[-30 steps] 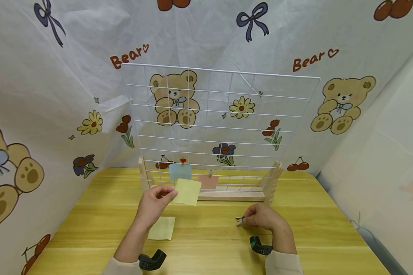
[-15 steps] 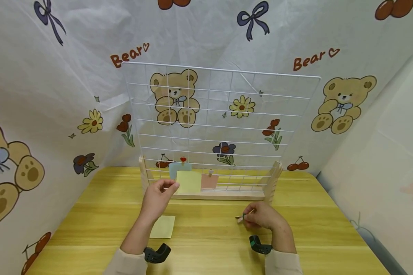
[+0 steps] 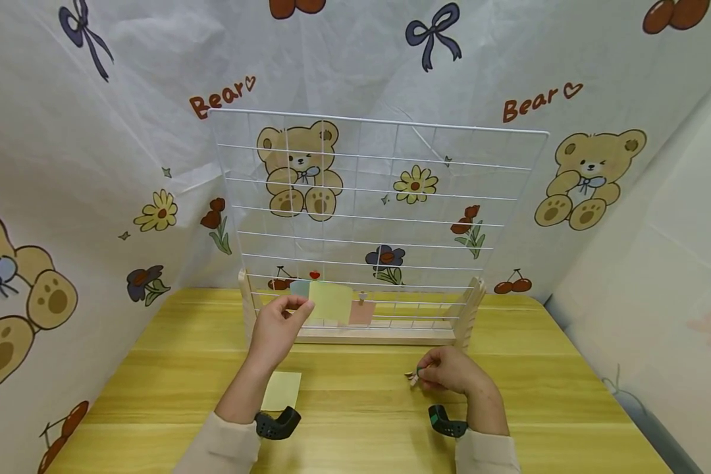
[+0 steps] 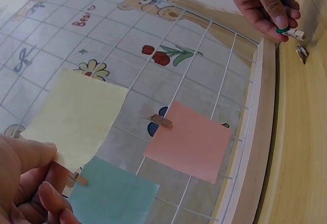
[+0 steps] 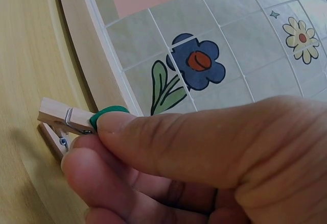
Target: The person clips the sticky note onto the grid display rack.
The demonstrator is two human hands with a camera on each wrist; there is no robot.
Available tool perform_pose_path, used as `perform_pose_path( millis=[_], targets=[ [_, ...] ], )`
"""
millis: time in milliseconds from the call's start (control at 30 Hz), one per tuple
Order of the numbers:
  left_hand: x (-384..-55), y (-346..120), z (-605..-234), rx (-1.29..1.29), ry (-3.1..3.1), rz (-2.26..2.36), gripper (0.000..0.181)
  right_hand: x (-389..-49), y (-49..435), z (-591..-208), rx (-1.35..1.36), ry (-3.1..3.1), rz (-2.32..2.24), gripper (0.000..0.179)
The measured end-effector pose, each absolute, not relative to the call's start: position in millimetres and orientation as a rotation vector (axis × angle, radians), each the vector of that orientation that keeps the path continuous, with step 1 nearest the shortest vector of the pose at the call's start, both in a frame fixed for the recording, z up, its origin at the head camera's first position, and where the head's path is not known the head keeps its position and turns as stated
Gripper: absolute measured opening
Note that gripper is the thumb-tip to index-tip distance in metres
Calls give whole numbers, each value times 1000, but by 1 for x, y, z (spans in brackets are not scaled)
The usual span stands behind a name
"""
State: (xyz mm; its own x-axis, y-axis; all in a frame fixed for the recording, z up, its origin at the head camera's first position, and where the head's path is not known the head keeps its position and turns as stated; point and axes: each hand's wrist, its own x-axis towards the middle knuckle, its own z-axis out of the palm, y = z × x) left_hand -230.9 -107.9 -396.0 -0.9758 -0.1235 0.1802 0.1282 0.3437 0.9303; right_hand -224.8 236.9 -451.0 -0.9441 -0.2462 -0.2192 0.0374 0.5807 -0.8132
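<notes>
My left hand [image 3: 277, 331] pinches a yellow paper note [image 3: 332, 301] by its left edge, in front of the white wire grid [image 3: 453, 192]. Behind that note, a blue note [image 4: 115, 193] hangs from the grid by a wooden clothespin [image 4: 75, 176]; in the head view it is partly hidden. Beside it a pink note [image 3: 363, 313] hangs from another clothespin. Low over the table at right, my right hand [image 3: 453, 373] pinches a small wooden clothespin [image 5: 64, 114] with a green top between thumb and index finger. A second clothespin [image 4: 302, 54] lies just beyond those fingertips.
The grid stands in a wooden base [image 3: 385, 336] at the back of the wood-grain table [image 3: 355, 421]. Another yellow note [image 3: 281, 390] lies on the table near my left forearm. A bear-print cloth [image 3: 355, 66] hangs behind the grid.
My left hand has risen and shifted slightly right with the yellow note, which now covers more of the blue one. The right hand has stayed nearly still.
</notes>
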Motion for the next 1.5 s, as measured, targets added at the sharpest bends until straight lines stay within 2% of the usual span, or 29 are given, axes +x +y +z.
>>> perform_pose_path(
  millis=[333, 600, 1033, 1500],
  targets=[
    [-238, -102, -388, -15, -2345, -1708, 23, -226, 236, -451, -166, 2491, -1312, 15],
    [-244, -96, -376, -29, -2306, -1692, 22, -225, 235, -452, -125, 2505, -1291, 8],
    [-257, -80, -379, -36, -2214, -1743, 23, -226, 235, -452, -170, 2533, -1259, 7],
    [-264, -64, -364, -88, -2197, -1703, 22, -227, 233, -451, -135, 2674, -1151, 4]
  ],
)
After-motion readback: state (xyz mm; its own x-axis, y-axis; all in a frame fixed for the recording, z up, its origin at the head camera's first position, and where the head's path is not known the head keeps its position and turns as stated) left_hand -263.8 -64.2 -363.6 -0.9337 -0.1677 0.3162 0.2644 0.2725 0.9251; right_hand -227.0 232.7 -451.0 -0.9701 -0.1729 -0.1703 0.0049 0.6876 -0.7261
